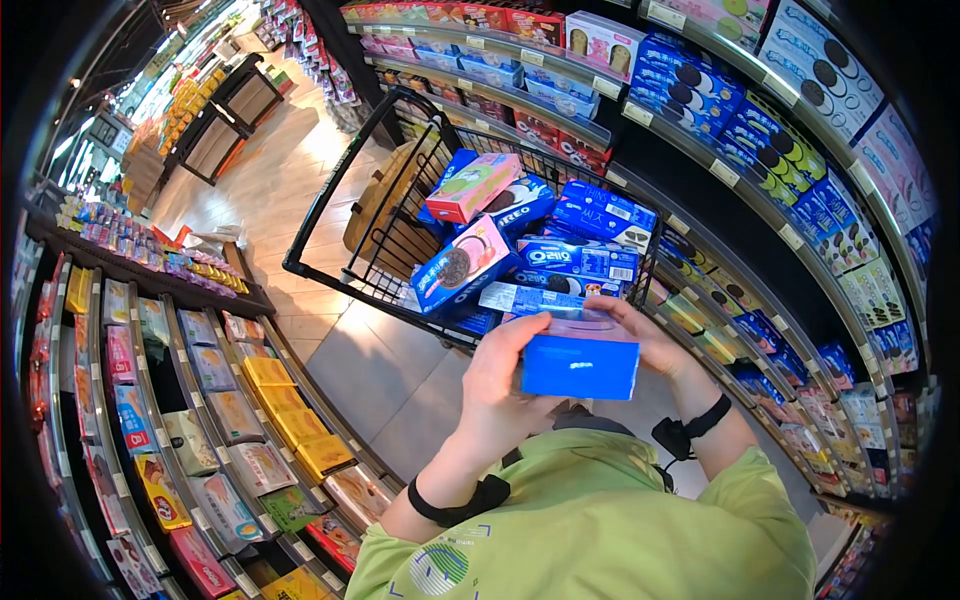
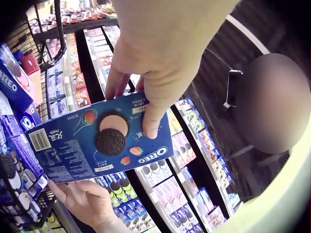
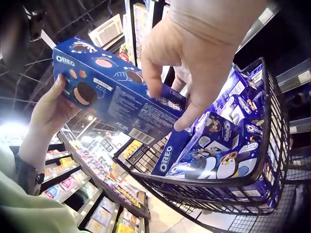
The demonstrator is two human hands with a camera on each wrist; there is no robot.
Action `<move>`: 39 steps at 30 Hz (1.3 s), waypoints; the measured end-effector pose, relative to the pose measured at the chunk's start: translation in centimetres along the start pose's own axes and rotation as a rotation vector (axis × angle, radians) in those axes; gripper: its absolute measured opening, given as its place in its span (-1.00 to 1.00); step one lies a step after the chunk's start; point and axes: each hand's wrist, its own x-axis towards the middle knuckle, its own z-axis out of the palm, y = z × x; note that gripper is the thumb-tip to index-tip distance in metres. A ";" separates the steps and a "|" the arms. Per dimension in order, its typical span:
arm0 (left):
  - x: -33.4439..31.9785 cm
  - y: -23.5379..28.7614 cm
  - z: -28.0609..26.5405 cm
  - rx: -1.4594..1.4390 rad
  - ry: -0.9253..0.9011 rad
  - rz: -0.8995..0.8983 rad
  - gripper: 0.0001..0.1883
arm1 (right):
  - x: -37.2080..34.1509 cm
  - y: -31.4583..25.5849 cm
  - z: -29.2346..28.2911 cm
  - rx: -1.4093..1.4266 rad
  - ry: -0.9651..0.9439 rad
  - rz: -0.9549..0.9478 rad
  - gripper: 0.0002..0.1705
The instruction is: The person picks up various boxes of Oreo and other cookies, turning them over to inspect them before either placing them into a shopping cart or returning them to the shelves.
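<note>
A blue Oreo box (image 1: 580,368) with strawberry pictures is held up in front of the green shirt, over the near edge of the shopping cart. My left hand (image 1: 500,370) grips one end, its thumb lying across the printed face in the left wrist view. At the other end my right hand (image 1: 650,340) pinches the box (image 3: 121,92) near the barcode. The cart (image 1: 375,270) is a black wire one. Inside it lie several blue Oreo boxes (image 1: 575,258), one with a pink cookie picture (image 1: 465,262), and a pink and green box (image 1: 475,185) on top.
Curved shelves (image 1: 700,150) of boxed cookies rise along the right, close beside the cart. Low shelves (image 1: 230,420) of packaged snacks line the left. Between them runs a floor (image 1: 270,170) of wood and grey tile. A yellow-stocked display stand (image 1: 215,120) is farther back.
</note>
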 end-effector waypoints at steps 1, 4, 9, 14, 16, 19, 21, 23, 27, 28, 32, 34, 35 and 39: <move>-0.1 -0.6 -0.2 -0.076 -0.011 -0.081 -0.23 | 0.0 0.0 0.0 0.002 0.002 -0.003 -0.17; 0.0 -2.7 -1.5 -0.516 -0.044 -0.068 -0.28 | 0.0 -0.4 0.0 0.306 0.130 0.165 -0.26; -0.4 -6.2 -2.5 -0.694 -0.120 0.148 -0.25 | -0.1 -1.5 0.2 0.492 0.101 0.249 -0.35; -2.0 -7.4 -3.2 -0.550 -0.075 -0.349 0.00 | -0.3 -4.3 1.3 0.405 0.222 -0.107 -0.11; -2.2 -7.4 -3.2 -0.618 -0.044 -0.395 0.00 | -0.2 -4.7 1.3 0.357 0.222 -0.138 -0.11; -2.3 -8.0 -3.2 -0.765 -0.038 -0.390 -0.15 | -0.3 -5.0 1.3 0.300 0.222 -0.162 -0.10; -2.2 -8.6 -3.6 -1.003 -0.096 -0.390 -0.22 | -0.3 -5.0 1.3 0.295 0.220 -0.156 -0.09; -2.1 -8.1 -3.8 -1.004 -0.080 -0.425 -0.28 | -0.1 -4.9 1.2 0.297 0.218 -0.147 -0.10; -1.7 -7.2 -3.3 -0.718 0.043 -0.594 -0.44 | 0.0 -4.7 1.2 0.323 0.211 -0.112 -0.08; -1.5 -7.3 -3.3 -0.717 0.044 -0.595 -0.44 | 0.0 -4.6 1.3 0.327 0.234 -0.112 -0.09; -0.6 -7.3 -3.8 -0.821 0.094 -0.763 -0.57 | -0.7 -4.1 -0.6 0.131 0.050 0.032 -0.10; 0.2 -6.0 -3.9 -0.837 0.140 -0.910 -0.62 | -0.5 -3.8 -0.2 -0.066 0.130 -0.048 -0.11; -0.1 -6.4 -4.2 -0.834 0.142 -0.914 -0.62 | -0.3 -3.6 0.1 -0.266 0.214 -0.132 -0.11; -0.6 -8.1 -4.3 -0.704 0.029 -1.071 -0.60 | -0.2 -4.4 -0.7 -0.681 0.327 -0.238 -0.28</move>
